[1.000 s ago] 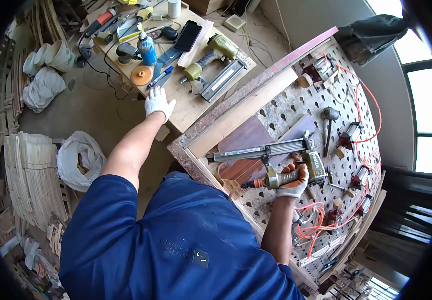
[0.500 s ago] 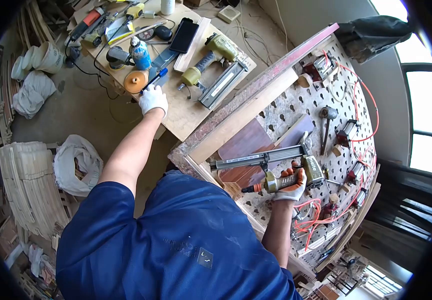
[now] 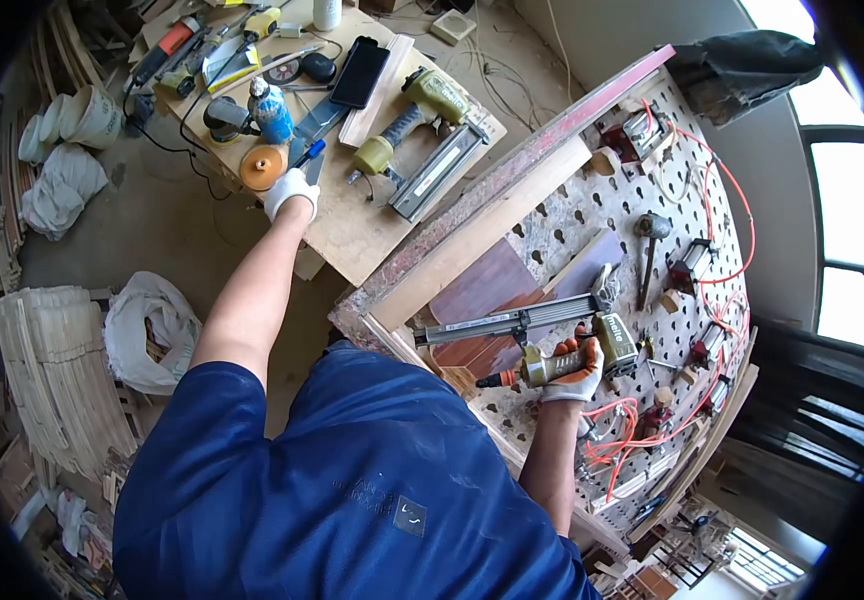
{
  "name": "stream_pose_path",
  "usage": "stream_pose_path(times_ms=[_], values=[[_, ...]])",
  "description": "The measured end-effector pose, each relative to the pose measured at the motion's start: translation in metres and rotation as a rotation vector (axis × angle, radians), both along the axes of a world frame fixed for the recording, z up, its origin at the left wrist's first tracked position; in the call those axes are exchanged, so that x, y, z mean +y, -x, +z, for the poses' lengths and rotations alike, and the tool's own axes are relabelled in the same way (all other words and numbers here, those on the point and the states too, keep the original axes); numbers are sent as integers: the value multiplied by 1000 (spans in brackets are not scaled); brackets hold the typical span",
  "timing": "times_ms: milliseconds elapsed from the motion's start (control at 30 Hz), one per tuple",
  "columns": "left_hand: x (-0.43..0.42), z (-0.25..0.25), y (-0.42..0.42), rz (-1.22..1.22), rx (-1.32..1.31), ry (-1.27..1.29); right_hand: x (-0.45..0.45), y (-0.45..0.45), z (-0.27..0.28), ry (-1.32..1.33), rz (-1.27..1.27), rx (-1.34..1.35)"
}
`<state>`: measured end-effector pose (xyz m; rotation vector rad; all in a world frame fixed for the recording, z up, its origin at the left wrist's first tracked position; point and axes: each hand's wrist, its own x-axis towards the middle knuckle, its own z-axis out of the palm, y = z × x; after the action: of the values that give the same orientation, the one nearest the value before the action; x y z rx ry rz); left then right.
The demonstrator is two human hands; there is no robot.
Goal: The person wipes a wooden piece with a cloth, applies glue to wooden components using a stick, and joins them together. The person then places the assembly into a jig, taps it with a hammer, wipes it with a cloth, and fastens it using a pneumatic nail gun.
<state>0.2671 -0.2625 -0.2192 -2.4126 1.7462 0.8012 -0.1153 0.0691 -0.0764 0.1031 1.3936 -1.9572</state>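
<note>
My right hand (image 3: 574, 372), in a white and orange work glove, is wrapped round the grip of a pneumatic nail gun (image 3: 614, 342). Its long magazine (image 3: 512, 320) points left over the perforated bench (image 3: 607, 205). My left hand (image 3: 292, 193), in a white glove, is at the front edge of the wooden side table (image 3: 357, 235). Its fingers look curled, their tips partly hidden. Just beyond them lie a blue-capped marker (image 3: 310, 152) and a flat grey blade (image 3: 315, 170). An orange disc (image 3: 263, 167) sits left of that hand. Whether the fingers hold anything is unclear.
On the side table are a second nail gun (image 3: 439, 97), a phone (image 3: 360, 72) and a blue bottle (image 3: 271, 112). The bench carries purple-brown boards (image 3: 487, 280), a mallet (image 3: 653, 228), clamps (image 3: 692, 265) and red air hoses (image 3: 620, 430). Stacked wood strips (image 3: 57, 365) stand at left.
The view has shifted a little. My left hand has edged left and slightly away from me beside the marker. My right hand keeps its grip on the nail gun.
</note>
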Motion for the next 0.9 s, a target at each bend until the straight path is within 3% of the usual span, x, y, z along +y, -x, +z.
stream_pose_path(times_ms=[67,233,333,367,433,533,600,667,733,833,900], values=[[10,23,4,-57,-49,-15,2,-2,2,4,12,-8],[-22,-40,-7,109,41,-177,7,2,-8,-1,-10,-29],[-30,-28,-6,-27,-50,-309,14,9,-19,25,7,-60],[-28,-37,-6,-134,-106,-215,16,10,-21,38,7,-71],[-23,-35,-10,-112,34,-129,18,12,-23,59,-1,-71],[8,10,-8,-6,238,29,31,21,-30,94,62,-112],[24,33,-7,-36,599,172,29,18,-27,100,6,-158],[52,82,28,-52,911,76,29,18,-33,169,18,-120],[85,133,81,-182,874,-90,20,6,-13,104,53,-198],[136,144,159,-445,1107,-89,14,2,-20,152,50,-209],[165,144,202,-565,1126,-99,16,-2,-17,164,87,-200]])
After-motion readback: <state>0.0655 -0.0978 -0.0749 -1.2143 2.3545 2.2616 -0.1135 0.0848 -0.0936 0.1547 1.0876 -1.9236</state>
